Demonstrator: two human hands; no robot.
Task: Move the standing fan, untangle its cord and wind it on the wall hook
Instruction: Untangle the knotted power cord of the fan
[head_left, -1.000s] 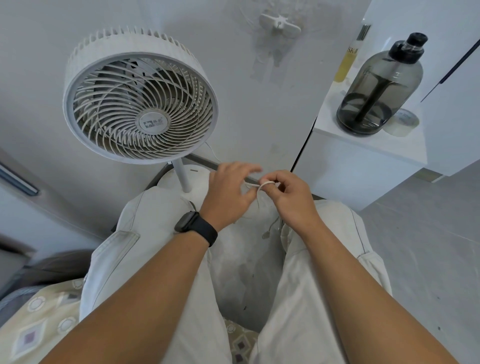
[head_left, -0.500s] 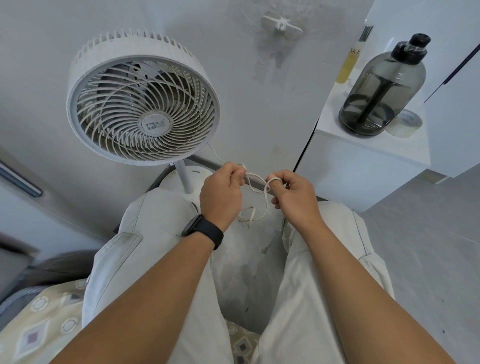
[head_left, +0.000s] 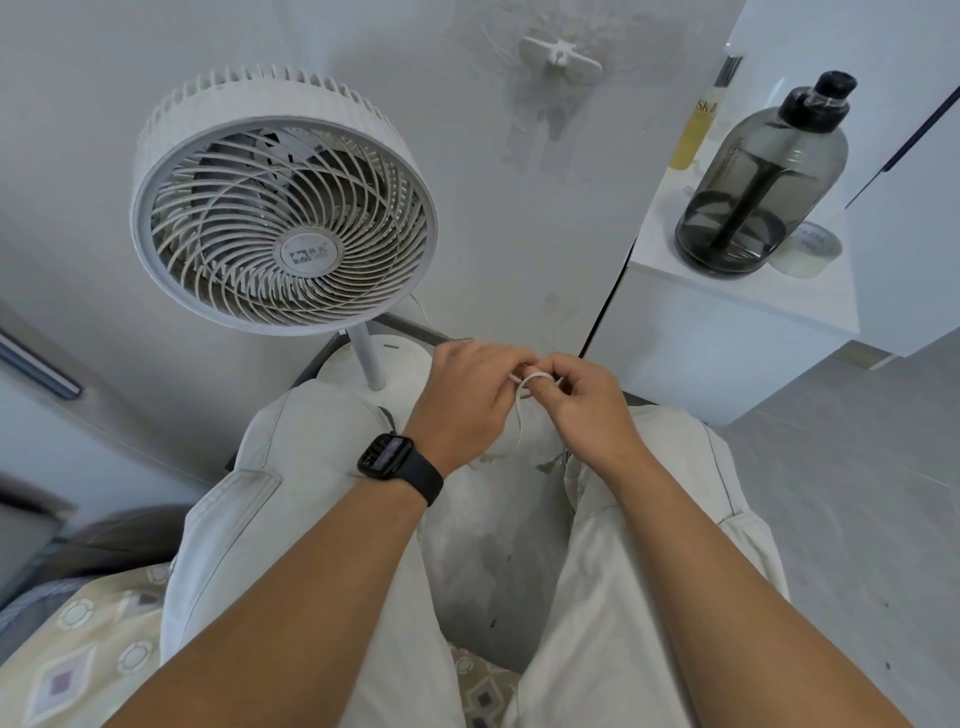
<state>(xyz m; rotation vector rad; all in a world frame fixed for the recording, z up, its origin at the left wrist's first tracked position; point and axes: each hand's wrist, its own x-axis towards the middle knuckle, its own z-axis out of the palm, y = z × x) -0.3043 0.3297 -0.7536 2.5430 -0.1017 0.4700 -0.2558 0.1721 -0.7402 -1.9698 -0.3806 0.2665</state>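
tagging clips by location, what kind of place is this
Probably a room in a home, maybe a bedroom: a standing fan by a plain wall, a white cabinet holding a water bottle, and patterned bedding at the lower left.

One standing fan (head_left: 283, 208), one white cord (head_left: 522, 395), one wall hook (head_left: 560, 54). Two hands: left hand (head_left: 470, 400), right hand (head_left: 582, 402). One wristwatch (head_left: 387, 454). Two bottles: dark jug (head_left: 761, 182), yellow bottle (head_left: 698, 124). One tape roll (head_left: 808, 249).
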